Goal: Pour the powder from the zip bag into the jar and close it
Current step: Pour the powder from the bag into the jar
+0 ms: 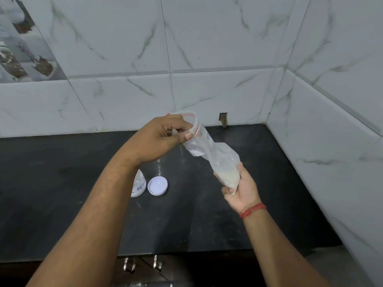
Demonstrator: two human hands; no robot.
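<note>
A clear zip bag [215, 154] with a red seal strip and a paper label hangs in the air above the counter, its mouth open at the top. My left hand [163, 139] pinches the bag's open rim. My right hand [240, 187] grips the bag's bottom, where white powder [230, 177] is gathered. The jar [139, 184], clear with handwritten lettering, stands on the counter, mostly hidden behind my left forearm. Its white lid [158, 185] lies beside it on the right, inner side up.
The black counter [207, 220] meets white marble-tiled walls at the back and on the right, forming a corner. A small hole [223, 119] sits in the back wall at counter level. Cabinet handles [143, 264] show below the front edge.
</note>
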